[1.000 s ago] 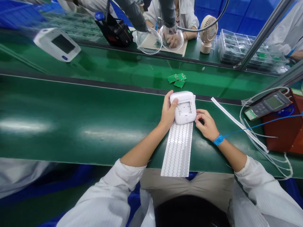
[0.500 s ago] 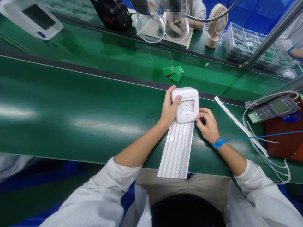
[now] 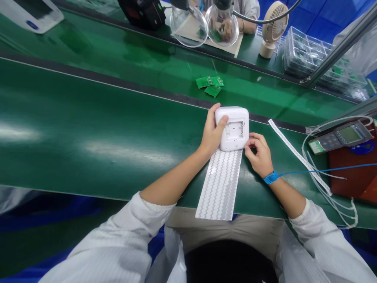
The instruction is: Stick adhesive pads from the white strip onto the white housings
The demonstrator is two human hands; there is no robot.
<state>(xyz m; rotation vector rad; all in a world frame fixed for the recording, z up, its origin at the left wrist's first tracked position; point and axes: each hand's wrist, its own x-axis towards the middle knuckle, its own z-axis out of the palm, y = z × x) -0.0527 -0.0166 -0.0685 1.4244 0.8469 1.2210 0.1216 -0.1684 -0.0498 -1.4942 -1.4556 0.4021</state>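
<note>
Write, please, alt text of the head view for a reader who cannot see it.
A person's left hand holds a white square device, its battery compartment uncovered; the right hand is at its lower right corner. A zigzag-patterned sheet overhangs the edge of the green bench, with green circuit boards beyond.

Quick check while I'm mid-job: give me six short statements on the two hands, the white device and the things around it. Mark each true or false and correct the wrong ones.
1. The left hand grips the white device. True.
2. The battery compartment is covered over. False: it stands open, facing the camera.
3. The right hand has its fingertips at the device's lower right corner. True.
4. The blue wrist strap is on the left wrist. False: it is on the right one.
5. The patterned sheet reaches past the near edge of the bench. True.
6. The green circuit boards lie on top of the device. False: they lie apart from it, beyond its far side.
</note>
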